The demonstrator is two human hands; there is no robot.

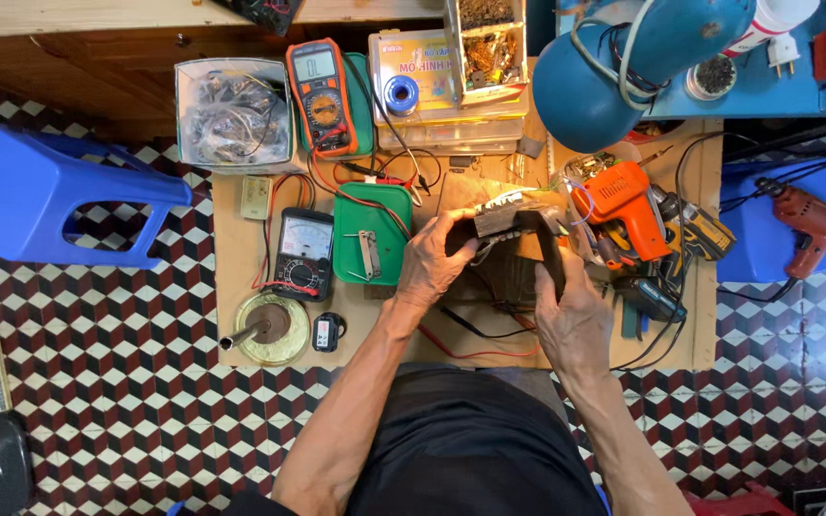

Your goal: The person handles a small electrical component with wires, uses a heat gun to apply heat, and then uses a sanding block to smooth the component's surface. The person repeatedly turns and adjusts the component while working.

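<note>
Between the two hands, above the low wooden board [241,250], a dark boxy device with loose wires [513,222] was held up. The left hand [430,268] was closed on its left end, thumb over the top edge. The right hand [574,320] gripped its right side, fingers wrapped up along the casing. Just left of the left hand lay a green tray [351,215] holding a small metal part. Beside that lay an analogue meter [302,253], with red and black leads running across the board. Just right of the device lay an orange glue gun [623,203], and beyond it a yellow-and-black drill [698,229]. An orange digital multimeter [321,96] rested at the board's far edge, next to a clear box of dark parts [233,115]. A blue lamp [623,57] hung over the far right corner. A blue plastic stool [45,191] stood well apart on the tiled floor, to the left.
</note>
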